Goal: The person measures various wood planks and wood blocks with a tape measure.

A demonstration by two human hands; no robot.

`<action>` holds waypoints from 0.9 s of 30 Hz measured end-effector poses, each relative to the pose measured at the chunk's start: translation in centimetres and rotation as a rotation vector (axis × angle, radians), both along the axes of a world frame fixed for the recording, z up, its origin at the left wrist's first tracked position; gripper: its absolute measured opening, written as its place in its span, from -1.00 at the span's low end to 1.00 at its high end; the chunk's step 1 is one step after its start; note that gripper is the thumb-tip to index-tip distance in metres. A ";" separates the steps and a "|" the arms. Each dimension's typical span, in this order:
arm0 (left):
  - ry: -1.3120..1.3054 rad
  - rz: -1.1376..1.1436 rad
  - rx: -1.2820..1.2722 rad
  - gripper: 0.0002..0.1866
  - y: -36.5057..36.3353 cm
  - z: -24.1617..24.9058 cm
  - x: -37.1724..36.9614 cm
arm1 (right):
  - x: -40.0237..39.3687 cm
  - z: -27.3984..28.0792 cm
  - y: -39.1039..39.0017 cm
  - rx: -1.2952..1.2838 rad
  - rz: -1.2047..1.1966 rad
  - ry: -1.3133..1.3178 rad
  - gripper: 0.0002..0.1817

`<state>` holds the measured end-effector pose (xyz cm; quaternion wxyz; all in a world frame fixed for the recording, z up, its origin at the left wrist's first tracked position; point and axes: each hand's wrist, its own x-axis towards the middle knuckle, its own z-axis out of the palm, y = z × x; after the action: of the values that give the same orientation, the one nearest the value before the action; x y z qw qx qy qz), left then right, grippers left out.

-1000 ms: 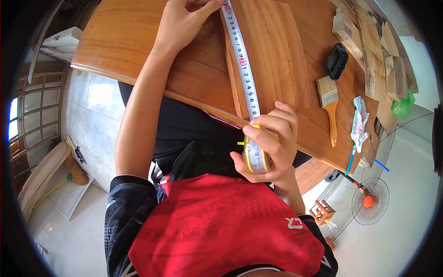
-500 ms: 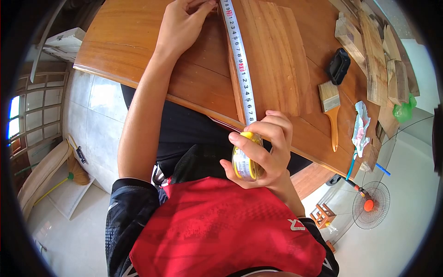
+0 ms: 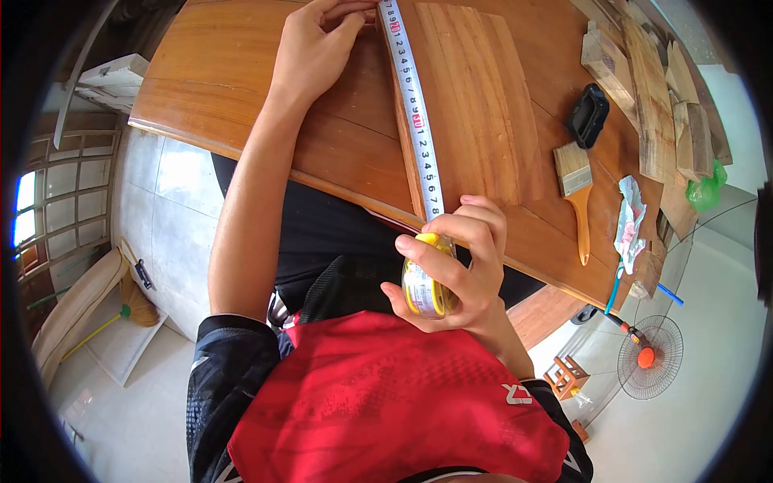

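A yellow tape measure [image 3: 427,286] with a clear case is gripped in my right hand [image 3: 467,266], just off the near edge of the table. Its white blade [image 3: 415,121] is pulled out along the left edge of a flat wooden board [image 3: 475,105], with the red 30 mark near the middle. My left hand [image 3: 318,48] is at the far end beside the blade, fingers curled in and thumb reaching the board's edge. The top of the view cuts off the blade's end, and whatever those fingertips pinch is hidden.
The board lies on a brown wooden table [image 3: 209,72]. To its right are a paintbrush [image 3: 575,185], a black plastic object [image 3: 589,115] and a crumpled wrapper [image 3: 630,217]. Several wood offcuts [image 3: 648,105] line the right side, near a green bag [image 3: 707,189]. A fan [image 3: 648,358] stands beyond.
Both hands keep their hold, and the tape stays along the board's edge. My right hand and the tape case have shifted very slightly left; the view itself has moved a little.
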<state>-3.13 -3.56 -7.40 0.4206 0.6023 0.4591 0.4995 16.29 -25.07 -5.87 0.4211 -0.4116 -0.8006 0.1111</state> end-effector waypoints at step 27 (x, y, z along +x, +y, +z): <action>-0.048 -0.001 -0.007 -0.70 0.0 0.0 0.1 | -0.4 -0.2 -0.4 -0.017 -0.022 0.030 -0.44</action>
<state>-2.98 -3.61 -7.36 0.4337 0.5890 0.4503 0.5120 15.92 -25.50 -6.09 0.4305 -0.4222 -0.7888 0.1194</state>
